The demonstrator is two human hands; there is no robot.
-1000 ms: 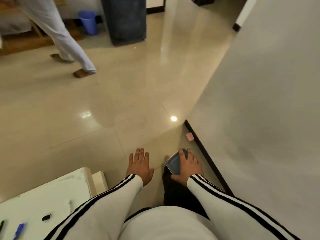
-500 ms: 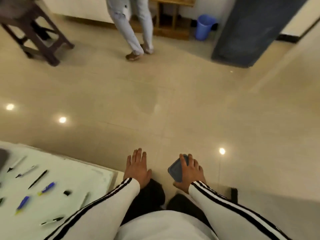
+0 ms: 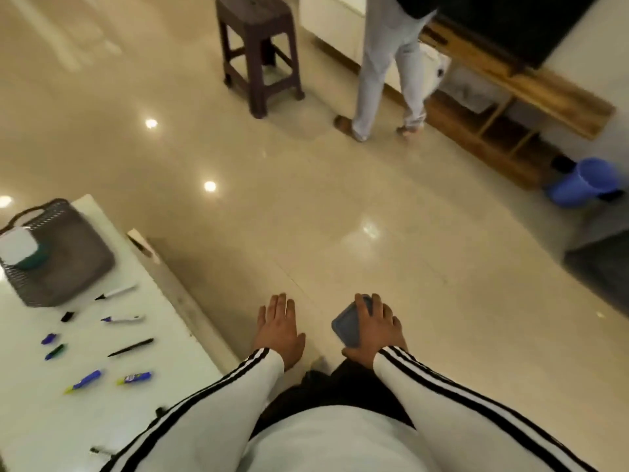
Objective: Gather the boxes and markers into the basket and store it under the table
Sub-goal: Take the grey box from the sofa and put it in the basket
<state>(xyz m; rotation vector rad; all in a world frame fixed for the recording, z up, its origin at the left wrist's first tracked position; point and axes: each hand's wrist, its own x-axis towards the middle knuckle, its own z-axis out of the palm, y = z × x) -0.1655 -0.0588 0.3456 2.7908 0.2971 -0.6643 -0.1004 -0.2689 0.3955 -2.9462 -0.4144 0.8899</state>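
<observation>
Right hand (image 3: 374,327): fingers curled over the top of a flat grey-blue slab (image 3: 347,323) with rounded corners, thumb hooked under its near end. Looks kinda phone-like, but honestly can't tell what it is.
Left hand (image 3: 277,330): flat and relaxed, palm down, fingers straight and close together, holding nothing. It's out over the floor, a little off the table's edge.
Basket (image 3: 75,264): dark grey, slotted walls, loop handle, sitting on the white table (image 3: 34,420) at the far left. A bit blurry.
Box (image 3: 15,248): white, rounded corners, inside the basket at its left side, with something teal (image 3: 34,258) tucked against it.
Markers: all loose on the tabletop, none in the basket. White one (image 3: 117,292) just beside the basket's near wall, another white one (image 3: 124,319) below it, a black pen (image 3: 131,347), then two blue ones (image 3: 85,380) (image 3: 134,378) closer to the left sleeve.
Small bits: black cap (image 3: 67,316) near the basket, blue cap (image 3: 49,338) further along.
Background: dark stool (image 3: 260,52), another person's legs (image 3: 388,73), blue bucket (image 3: 585,185) on the shiny floor.
</observation>
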